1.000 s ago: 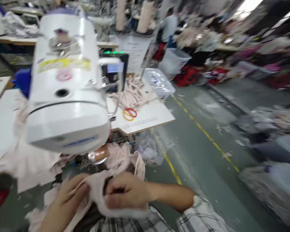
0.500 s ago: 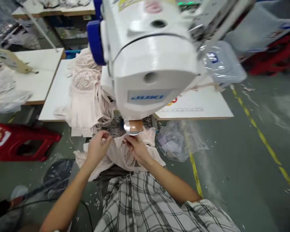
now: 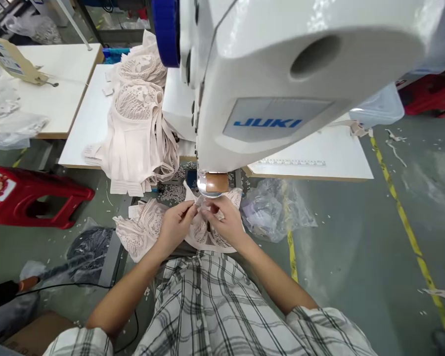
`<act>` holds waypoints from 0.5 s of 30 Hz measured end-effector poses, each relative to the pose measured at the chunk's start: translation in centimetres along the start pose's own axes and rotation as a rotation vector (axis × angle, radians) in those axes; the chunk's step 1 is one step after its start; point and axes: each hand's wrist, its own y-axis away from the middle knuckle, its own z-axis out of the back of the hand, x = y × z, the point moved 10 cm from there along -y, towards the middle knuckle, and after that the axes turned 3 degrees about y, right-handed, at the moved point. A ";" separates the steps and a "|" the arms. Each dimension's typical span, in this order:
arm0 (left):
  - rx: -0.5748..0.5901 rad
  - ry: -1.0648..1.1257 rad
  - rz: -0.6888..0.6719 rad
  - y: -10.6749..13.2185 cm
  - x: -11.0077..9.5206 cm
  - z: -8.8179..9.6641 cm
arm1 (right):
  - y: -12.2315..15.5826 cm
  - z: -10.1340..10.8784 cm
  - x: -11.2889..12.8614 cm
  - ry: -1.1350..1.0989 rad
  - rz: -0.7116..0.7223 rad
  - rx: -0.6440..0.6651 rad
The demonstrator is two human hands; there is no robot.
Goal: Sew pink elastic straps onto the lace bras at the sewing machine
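Note:
A pale pink lace bra (image 3: 199,232) lies across my lap, partly below the head of a white sewing machine (image 3: 267,89). My left hand (image 3: 178,222) pinches a small edge of it just left of the needle guard (image 3: 215,184). Close beside it, my right hand (image 3: 225,221) has its fingers closed on the same bra. The two hands nearly meet, and the fingertips partly hide the gripped cloth. Another lace piece (image 3: 143,227) hangs to the left of my left hand.
A stack of pale pink bras (image 3: 133,133) covers the left of the machine table (image 3: 83,133). Plastic bags (image 3: 278,210) lie on the floor at right. A red stool (image 3: 33,198) stands at left. The table's right wing (image 3: 319,158) bears a printed ruler.
My left hand has moved right and slightly up, close to my right hand at the needle guard. The bra has been gathered toward the right. The camera view has shifted nearer the machine.

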 end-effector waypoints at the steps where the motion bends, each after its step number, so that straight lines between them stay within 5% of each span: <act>1: 0.021 -0.013 -0.019 0.1 -0.5 -0.1 | -0.4 0.1 0.2 0.026 -0.007 0.027; 5: 0.026 -0.013 -0.009 0.1 -1.0 -0.4 | -1.1 0.2 0.6 0.012 -0.052 0.050; 15: 0.001 -0.021 0.087 -0.9 -0.5 -1.9 | 0.1 1.8 -0.8 0.012 -0.037 -0.199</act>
